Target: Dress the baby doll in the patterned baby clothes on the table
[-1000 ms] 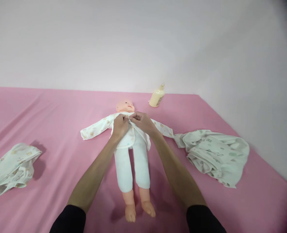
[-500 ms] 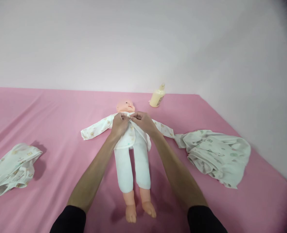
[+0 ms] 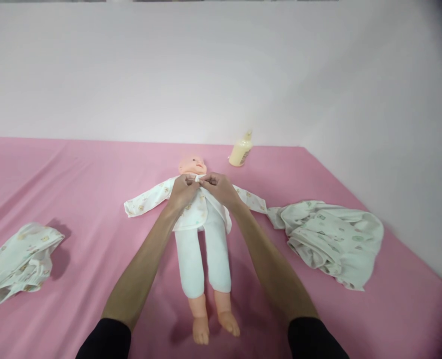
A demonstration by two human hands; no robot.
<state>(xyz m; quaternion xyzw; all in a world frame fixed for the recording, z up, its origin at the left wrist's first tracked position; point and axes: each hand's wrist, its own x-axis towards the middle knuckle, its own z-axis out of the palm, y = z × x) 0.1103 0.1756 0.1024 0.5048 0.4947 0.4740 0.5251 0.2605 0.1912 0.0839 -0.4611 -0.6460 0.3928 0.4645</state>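
A baby doll (image 3: 192,165) lies on its back, head toward the wall. It wears a white baby shirt (image 3: 195,214) with small printed figures, and its long sleeves are spread to both sides. White cloth covers its body and upper legs; the lower legs and feet are bare. My left hand (image 3: 184,190) pinches the front edge of the shirt just below the doll's neck. Close against it, my right hand (image 3: 220,188) pinches the shirt's other front edge. The fingertips of both hands nearly meet; the small fastening between them is mostly hidden.
A pink sheet (image 3: 94,189) covers the surface up to the pale wall. Behind the doll's head stands a pump bottle (image 3: 240,151) of pale yellow liquid. Crumpled printed cloth (image 3: 336,239) lies on the right, touching the sleeve end. Another folded printed garment (image 3: 22,259) is at the left.
My hands stay at the shirt's neckline, with only slight finger movement. The view has tilted up a little, showing a strip above the wall.
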